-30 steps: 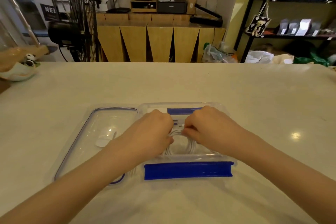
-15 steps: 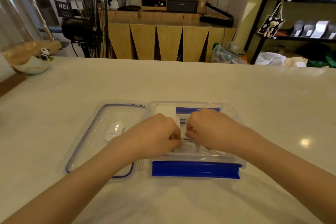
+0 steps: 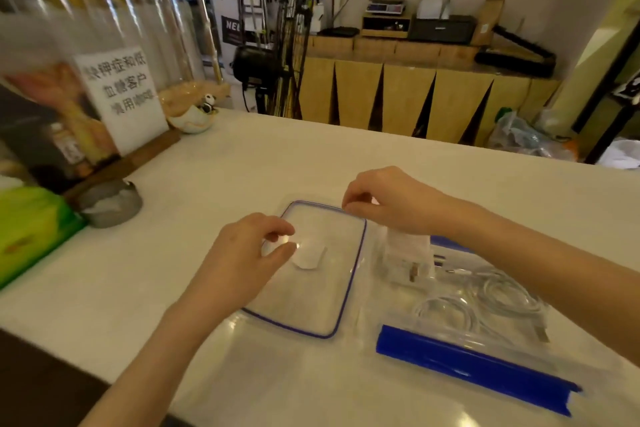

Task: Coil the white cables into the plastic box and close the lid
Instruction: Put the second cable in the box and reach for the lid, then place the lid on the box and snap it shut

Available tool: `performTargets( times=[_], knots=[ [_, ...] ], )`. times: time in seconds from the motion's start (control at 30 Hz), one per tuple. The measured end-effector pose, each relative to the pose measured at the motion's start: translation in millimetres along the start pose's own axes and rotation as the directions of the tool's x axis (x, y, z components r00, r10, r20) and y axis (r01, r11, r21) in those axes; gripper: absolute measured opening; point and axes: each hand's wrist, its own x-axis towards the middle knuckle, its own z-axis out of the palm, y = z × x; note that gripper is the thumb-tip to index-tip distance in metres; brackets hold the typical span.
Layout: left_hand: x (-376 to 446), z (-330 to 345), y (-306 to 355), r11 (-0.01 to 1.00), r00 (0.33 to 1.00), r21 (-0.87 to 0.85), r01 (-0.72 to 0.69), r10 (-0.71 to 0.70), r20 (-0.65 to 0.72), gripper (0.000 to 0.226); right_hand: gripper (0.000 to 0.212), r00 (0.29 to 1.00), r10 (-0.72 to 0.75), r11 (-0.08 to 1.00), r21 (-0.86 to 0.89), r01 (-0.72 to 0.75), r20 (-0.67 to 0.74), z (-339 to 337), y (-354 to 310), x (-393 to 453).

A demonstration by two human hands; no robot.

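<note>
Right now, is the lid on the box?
No, the lid lies flat on the counter, left of the open box holding the cables.

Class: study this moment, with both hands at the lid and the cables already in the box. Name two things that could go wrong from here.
1. A loop of the white cables lies near the plastic box wall; it might get pinched under the lid.
2. The charger plug stands tall in the box and may stop the lid seating flat.
</note>
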Motion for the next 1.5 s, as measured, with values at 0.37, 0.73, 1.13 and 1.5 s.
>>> performTargets(
  times=[0.37, 0.73, 1.13, 1.5],
  knots=[
    [-21.4, 6.7, -44.7, 0.925, 0.955, 0.242, 0.292, -0.294, -0.026, 0.029, 0.021, 0.892, 0.355, 0.913, -0.309, -0.266, 0.279, 39.1, 19.2, 72.2],
    [-3.5, -8.3, -28.5, 0.99, 0.95, -0.033, 0.138, -0.142, -0.28, 0.018, 0.02, 0.947, 0.32, 0.937, -0.146, -0.317, -0.001, 34.9, 35.8, 78.5],
    [27.3, -27.7, 48.9, 0.885, 0.944, -0.382, -0.265, 0.158, -0.289, 0.02, 0.007, 0.613, 0.314, 0.924, 0.381, -0.023, -0.725, -38.3, 32.6, -8.5],
    [23.1, 25.9, 97.6, 0.701, 0.694, -0.144, -0.699, 0.713, 0.1, 0.049, 0.024, 0.439, 0.723, 0.561, 0.824, 0.077, -0.533, -34.9, 63.6, -153.1]
  ],
)
